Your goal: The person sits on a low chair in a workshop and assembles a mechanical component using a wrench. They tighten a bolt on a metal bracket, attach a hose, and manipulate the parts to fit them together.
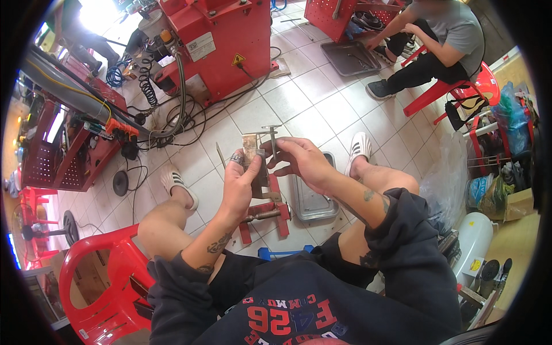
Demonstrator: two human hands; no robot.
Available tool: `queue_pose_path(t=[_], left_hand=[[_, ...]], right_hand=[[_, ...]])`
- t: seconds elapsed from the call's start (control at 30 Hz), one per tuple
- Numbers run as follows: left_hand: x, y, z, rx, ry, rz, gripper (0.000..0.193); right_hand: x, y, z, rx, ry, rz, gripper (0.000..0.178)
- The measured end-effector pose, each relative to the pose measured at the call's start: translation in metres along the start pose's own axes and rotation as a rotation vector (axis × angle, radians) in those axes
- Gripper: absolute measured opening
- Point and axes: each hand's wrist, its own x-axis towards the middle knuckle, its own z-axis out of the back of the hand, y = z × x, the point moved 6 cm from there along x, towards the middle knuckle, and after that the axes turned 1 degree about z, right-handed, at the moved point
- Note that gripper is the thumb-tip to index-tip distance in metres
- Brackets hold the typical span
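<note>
Tan rectangular block (249, 147): centre, where I see the left hand (237, 185) gripping, thumb at its near end.
Grey T-shaped metal tool (273, 140): just right, held by the right hand (305, 162), fingers bent leftward.

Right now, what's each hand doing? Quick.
Left hand: closed, holding the worn block.
Right hand: partly curled, fingers on the metal tool; full grip hidden.
</note>
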Motion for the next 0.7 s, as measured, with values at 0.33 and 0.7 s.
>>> queue_pose_path(t=[0.33, 0.7], left_hand=[[-0.003, -0.001, -0.004, 0.002, 0.027, 0.016, 0.027], [-0.003, 0.003, -0.002, -0.002, 0.029, 0.025, 0.026]], right_hand=[[-0.004, -0.001, -0.01, -0.052, -0.016, 0.106, 0.031], [0.0, -0.005, 0.0, -0.049, -0.12, 0.043, 0.028]])
